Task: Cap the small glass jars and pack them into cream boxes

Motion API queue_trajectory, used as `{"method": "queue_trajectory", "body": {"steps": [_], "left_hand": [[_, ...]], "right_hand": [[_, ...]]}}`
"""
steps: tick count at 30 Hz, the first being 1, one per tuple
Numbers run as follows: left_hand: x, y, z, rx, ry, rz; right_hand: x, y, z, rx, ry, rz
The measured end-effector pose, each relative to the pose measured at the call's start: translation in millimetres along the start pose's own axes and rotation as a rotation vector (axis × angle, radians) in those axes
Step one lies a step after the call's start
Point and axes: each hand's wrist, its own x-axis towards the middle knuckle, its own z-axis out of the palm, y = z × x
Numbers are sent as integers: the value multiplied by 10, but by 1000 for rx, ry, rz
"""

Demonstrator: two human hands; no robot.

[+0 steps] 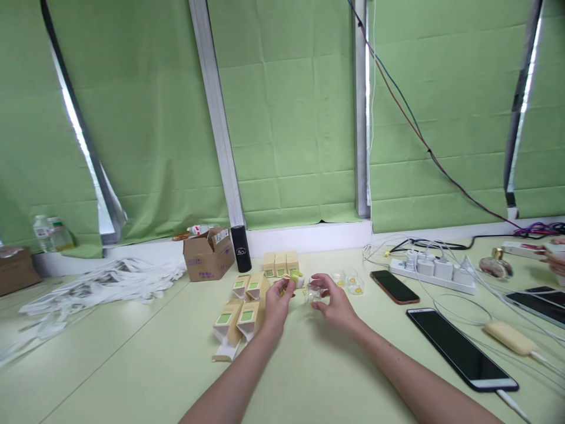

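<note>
Between the fingertips of my left hand (278, 303) is a small green-and-white item (296, 278), its exact kind too small to make out. My right hand (339, 306) grips a clear plastic cup (312, 291) by its sides, a short gap away from the green-and-white item. Left of my left hand stand several small beige cartons (229, 313) with green windows, some with white flaps folded out. A further row of beige cartons (281, 261) stands behind. Clear plastic containers with yellow spots (354, 285) lie just beyond my right hand.
A cardboard box (208, 259) and black cylinder (241, 248) stand at the back. White strips (106, 285) are heaped at left. On the right lie phones (461, 347), a power strip (432, 275), cables and a beige power bank (511, 337). Another person's hand (555, 259) shows at far right.
</note>
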Motion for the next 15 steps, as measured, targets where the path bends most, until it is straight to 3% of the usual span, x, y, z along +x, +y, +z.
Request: {"method": "queue_trajectory", "body": {"steps": [10,15], "left_hand": [[-38,34,31,38,-59,36],[-38,-1,32,83,-71,60]], "right_hand": [[-4,53,98,372,73,96],[-4,17,109,419,82,96]]}}
